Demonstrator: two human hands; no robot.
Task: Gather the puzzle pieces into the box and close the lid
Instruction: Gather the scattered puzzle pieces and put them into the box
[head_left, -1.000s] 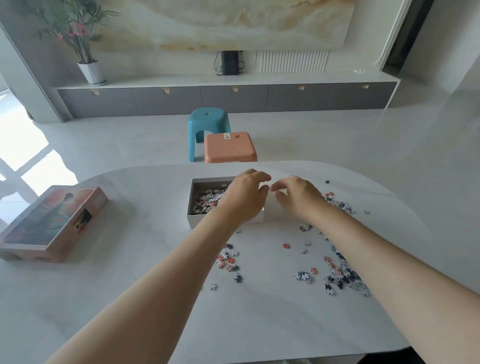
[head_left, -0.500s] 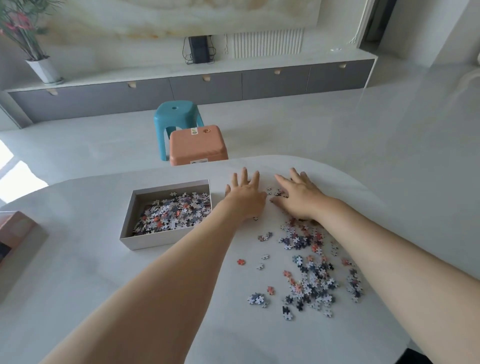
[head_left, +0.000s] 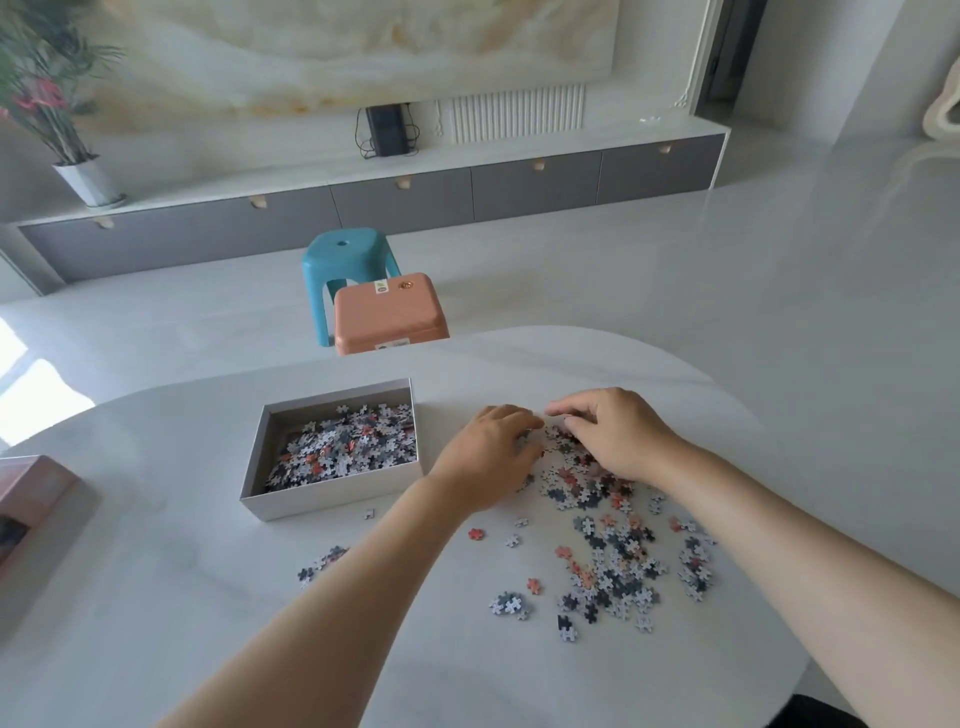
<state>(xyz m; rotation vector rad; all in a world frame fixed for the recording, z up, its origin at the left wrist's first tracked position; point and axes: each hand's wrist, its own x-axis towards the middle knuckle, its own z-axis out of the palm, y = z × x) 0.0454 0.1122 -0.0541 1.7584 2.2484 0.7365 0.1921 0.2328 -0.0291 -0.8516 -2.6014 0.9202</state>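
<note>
An open grey box (head_left: 332, 501) sits on the white table (head_left: 156, 597), partly filled with small puzzle pieces (head_left: 348, 447). To its right lies a spread of loose puzzle pieces (head_left: 613, 566) in grey, white, black and orange. My left hand (head_left: 488, 457) and my right hand (head_left: 618, 436) are side by side at the far end of that spread. Both have their fingers curled down over a heap of pieces between them. What lies under the palms is hidden. The box lid (head_left: 31, 493), pink with a picture, lies at the left edge.
A small cluster of pieces (head_left: 317, 564) lies in front of the box, partly behind my left forearm. Beyond the table's far edge stand an orange stool (head_left: 389, 312) and a blue stool (head_left: 345, 254). The table's rounded right edge is near the loose spread.
Both hands went from above the box to the loose spread on its right, lay flat there with fingers straight, and now curl over pieces. The view swung right, so the lid slid to the edge.
</note>
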